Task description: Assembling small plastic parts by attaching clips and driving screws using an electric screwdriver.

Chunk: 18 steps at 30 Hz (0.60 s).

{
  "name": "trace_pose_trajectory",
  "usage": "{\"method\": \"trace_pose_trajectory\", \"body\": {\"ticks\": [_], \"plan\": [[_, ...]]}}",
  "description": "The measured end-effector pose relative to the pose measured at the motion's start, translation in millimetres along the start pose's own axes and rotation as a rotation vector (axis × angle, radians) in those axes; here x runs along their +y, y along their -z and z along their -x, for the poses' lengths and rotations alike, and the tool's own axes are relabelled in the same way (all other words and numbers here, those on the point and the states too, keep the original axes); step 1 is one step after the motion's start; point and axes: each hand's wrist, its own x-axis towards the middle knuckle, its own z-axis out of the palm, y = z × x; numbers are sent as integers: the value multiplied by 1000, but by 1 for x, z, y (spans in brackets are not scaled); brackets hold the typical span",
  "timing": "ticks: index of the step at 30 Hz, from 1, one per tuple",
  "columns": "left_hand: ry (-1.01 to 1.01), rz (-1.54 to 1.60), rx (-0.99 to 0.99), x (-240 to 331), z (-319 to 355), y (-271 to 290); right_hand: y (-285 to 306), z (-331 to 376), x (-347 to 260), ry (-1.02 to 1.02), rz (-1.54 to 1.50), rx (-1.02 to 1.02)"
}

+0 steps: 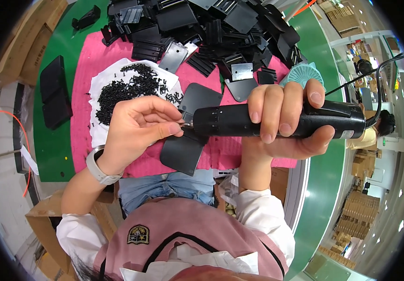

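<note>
My right hand (284, 117) grips a black electric screwdriver (230, 121) held level, its tip pointing left. My left hand (136, 129) pinches a small black screw (182, 123) at the tip of the driver, thumb and forefinger together. Just beneath the tip lies a flat black plastic part (183, 152) on the pink mat (82, 70). A second black part (201, 96) lies right behind the driver. A pale watch band sits on my left wrist.
A heap of small black screws (129, 86) lies on white paper at the left. Several black plastic parts (211, 28) are piled at the back. A teal fan-shaped thing (300, 72) is at the right. Cardboard boxes (28, 42) stand at the far left.
</note>
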Motion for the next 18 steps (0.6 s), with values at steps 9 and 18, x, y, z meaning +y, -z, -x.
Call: {"method": "trace_pose_trajectory", "body": {"ticks": [9,18], "plan": [[3,36,-91,-5,2,-1,-1,-2,-5,-5,-84,26],[-465,-1033,21,-14,-8,-7,-1,-2,-33,-256,294,-279]]}}
